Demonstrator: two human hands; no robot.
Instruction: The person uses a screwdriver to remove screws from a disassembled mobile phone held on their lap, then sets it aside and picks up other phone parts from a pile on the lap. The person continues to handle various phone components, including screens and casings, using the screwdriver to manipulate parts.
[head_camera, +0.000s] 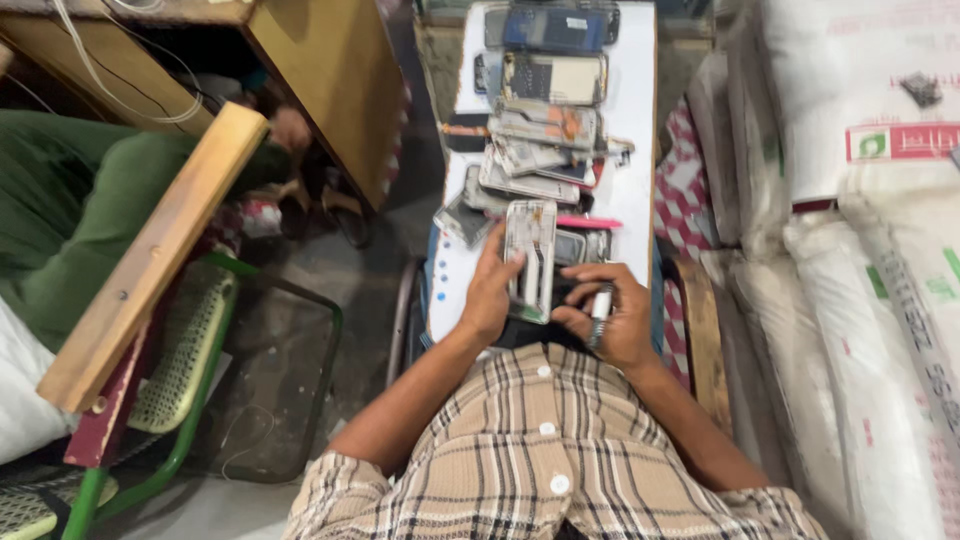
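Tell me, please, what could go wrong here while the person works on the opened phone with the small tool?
The left hand holds the opened phone only by its edge, so it might slip. The tool in the right hand could scratch its exposed inside. The loose pile of phone parts just beyond could be knocked off the narrow white board.
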